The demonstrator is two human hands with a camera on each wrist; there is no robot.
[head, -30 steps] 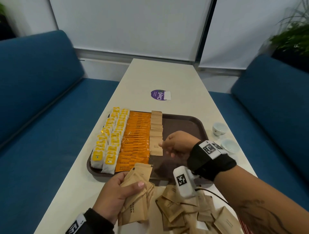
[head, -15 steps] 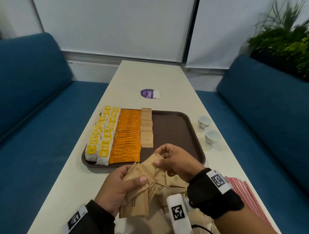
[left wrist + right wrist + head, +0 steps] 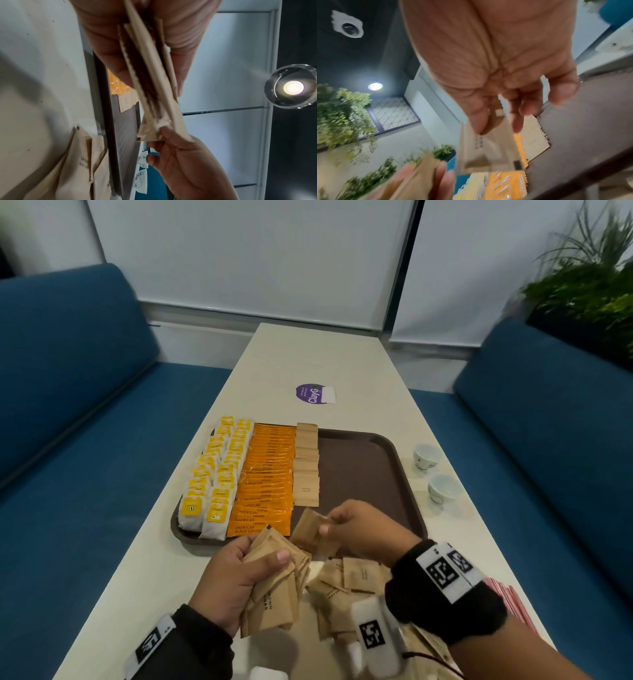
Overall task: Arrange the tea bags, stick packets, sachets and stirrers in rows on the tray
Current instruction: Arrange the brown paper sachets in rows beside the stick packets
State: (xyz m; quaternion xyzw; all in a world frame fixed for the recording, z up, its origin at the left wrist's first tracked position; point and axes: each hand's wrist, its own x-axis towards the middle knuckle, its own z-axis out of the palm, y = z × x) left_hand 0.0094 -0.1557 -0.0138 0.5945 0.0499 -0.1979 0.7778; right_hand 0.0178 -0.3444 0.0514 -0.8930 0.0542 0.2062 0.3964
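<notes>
A brown tray [image 3: 370, 470] holds rows of yellow tea bags [image 3: 219, 474], orange stick packets [image 3: 269, 477] and a short row of brown sugar sachets [image 3: 306, 465]. My left hand [image 3: 239, 577] grips a fanned stack of brown sachets [image 3: 274, 587] at the tray's near edge; the left wrist view shows the stack [image 3: 150, 75] edge-on. My right hand [image 3: 363, 529] pinches one brown sachet [image 3: 310, 530] between thumb and fingers, just above the tray's near edge. In the right wrist view that sachet [image 3: 488, 148] hangs from the fingertips [image 3: 517, 121].
Loose brown sachets [image 3: 346, 580] lie on the white table below my right wrist. Red stirrers [image 3: 510, 604] lie at the table's right edge. Two small white cups [image 3: 435, 470] stand right of the tray. A purple sticker [image 3: 313, 394] lies beyond it. Blue sofas flank the table.
My right hand came back from the sachet row to the stack, took one sachet from my left hand's stack and now lifts it clear toward the tray.
</notes>
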